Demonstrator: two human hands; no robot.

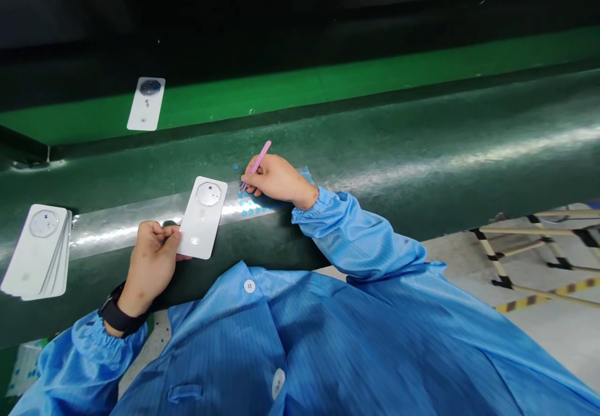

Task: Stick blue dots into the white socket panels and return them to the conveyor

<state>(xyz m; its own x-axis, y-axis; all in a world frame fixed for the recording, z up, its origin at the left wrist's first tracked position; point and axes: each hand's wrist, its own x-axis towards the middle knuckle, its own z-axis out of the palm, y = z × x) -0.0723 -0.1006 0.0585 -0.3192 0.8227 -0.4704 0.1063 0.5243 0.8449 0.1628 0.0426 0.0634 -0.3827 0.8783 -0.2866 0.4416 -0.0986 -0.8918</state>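
Note:
My left hand (152,263) pinches the lower left edge of a white phone back cover (199,225), which has a round camera area at its top and a small mark near the bottom. Pink tweezers (260,157) are gripped in my right hand (280,182), their tips pointing down at a clear sheet of small blue stickers (255,207). Whether the tips hold a sticker is too small to tell. The right hand and wrist cover part of that sheet.
A fanned stack of white back covers (35,257) lies on the green bench (398,172) at the left. One more white cover (145,107) rests on the bright green strip behind. A stray blue sticker (235,167) sits near the tweezers. Tube-frame racks (529,253) stand at the right.

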